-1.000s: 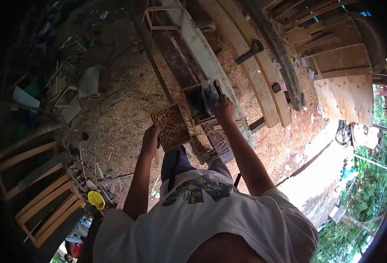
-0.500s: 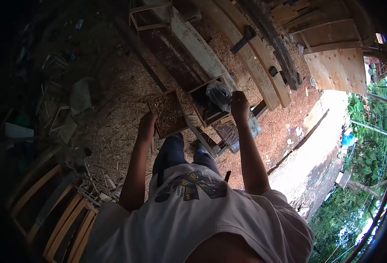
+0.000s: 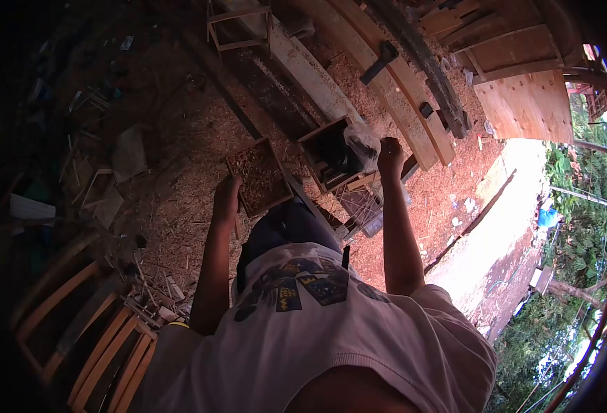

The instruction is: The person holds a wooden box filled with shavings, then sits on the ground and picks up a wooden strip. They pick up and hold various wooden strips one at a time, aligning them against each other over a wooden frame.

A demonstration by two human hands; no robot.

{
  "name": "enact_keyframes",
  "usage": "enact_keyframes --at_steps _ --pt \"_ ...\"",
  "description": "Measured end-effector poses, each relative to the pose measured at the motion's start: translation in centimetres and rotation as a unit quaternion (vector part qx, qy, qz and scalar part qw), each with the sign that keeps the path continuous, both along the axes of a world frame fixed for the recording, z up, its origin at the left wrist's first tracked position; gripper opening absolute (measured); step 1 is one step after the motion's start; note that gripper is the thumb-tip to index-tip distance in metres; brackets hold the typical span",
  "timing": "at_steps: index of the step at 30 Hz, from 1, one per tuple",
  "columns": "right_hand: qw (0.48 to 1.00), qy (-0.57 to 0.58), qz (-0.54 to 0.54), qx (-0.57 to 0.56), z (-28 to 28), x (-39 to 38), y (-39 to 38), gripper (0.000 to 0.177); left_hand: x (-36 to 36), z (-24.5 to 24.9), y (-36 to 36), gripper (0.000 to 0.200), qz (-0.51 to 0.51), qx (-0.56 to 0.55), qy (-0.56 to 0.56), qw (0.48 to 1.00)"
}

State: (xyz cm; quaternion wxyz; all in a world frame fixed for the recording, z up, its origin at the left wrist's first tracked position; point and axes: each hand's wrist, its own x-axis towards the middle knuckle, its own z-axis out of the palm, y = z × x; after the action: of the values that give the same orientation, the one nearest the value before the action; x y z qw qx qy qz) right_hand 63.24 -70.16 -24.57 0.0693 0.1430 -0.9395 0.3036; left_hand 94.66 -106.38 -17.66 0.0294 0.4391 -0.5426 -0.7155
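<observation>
Shifted rightward on box [image 3: 315, 163]: plastic bag [image 3: 362, 146]; right hand [image 3: 390, 157] alongside, closed, hold unclear; left of box, left hand [image 3: 228, 195] grips shavings tray [image 3: 259, 176]

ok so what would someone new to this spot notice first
Probably the glaring sunlit strip at the right. Then, near the middle, the shavings-filled wooden tray in the left hand, and the crumpled clear plastic bag at the edge of an open box, beside the right hand.
</observation>
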Motion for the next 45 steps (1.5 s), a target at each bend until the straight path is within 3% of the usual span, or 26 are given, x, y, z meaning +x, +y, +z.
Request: enact_keyframes --at_steps 3,4,7,11,20,23,27,35,41,45 --pt "0.998 -0.054 0.002 -0.036 4.7 2.3 -2.5 0.019 -0.1 0.7 0.7 0.029 0.005 -0.009 0.012 1.0" --pt "0.999 0.01 0.04 -0.032 5.2 2.6 -2.8 0.02 -0.3 0.9 0.9 0.03 0.005 -0.012 0.013 1.0" --pt "0.976 -0.084 -0.044 -0.195 7.9 2.6 -3.4 0.019 -0.2 1.1 1.5 0.03 0.011 0.002 -0.035 0.999" --pt "0.891 -0.205 -0.037 -0.403 12.9 0.7 -3.1 0.015 -0.9 2.3 2.6 0.03 0.011 0.012 -0.021 1.0" --pt "0.868 -0.144 -0.036 -0.474 25.1 0.0 0.1 0.012 -3.9 2.4 5.4 0.032 -0.025 -0.004 0.013 1.0" --pt "0.87 -0.117 -0.038 -0.478 26.0 -0.3 2.3 0.013 -4.8 1.5 6.2 0.032 -0.046 -0.004 0.017 0.999" --pt "0.876 -0.115 -0.075 -0.462 24.2 -1.1 4.6 0.012 -6.2 1.2 7.4 0.033 -0.058 0.001 0.0 0.998" --pt "0.855 -0.17 -0.146 -0.468 11.6 -1.2 8.9 0.008 -8.2 2.7 10.3 0.03 -0.055 0.007 -0.043 0.998" --pt "0.843 -0.206 -0.185 -0.461 6.9 -0.3 9.8 0.01 -9.6 4.2 11.7 0.027 -0.051 0.005 -0.063 0.997" --pt "0.897 -0.169 -0.137 -0.385 0.0 0.8 10.9 0.012 -10.3 3.9 12.6 0.025 -0.005 -0.01 -0.062 0.998"
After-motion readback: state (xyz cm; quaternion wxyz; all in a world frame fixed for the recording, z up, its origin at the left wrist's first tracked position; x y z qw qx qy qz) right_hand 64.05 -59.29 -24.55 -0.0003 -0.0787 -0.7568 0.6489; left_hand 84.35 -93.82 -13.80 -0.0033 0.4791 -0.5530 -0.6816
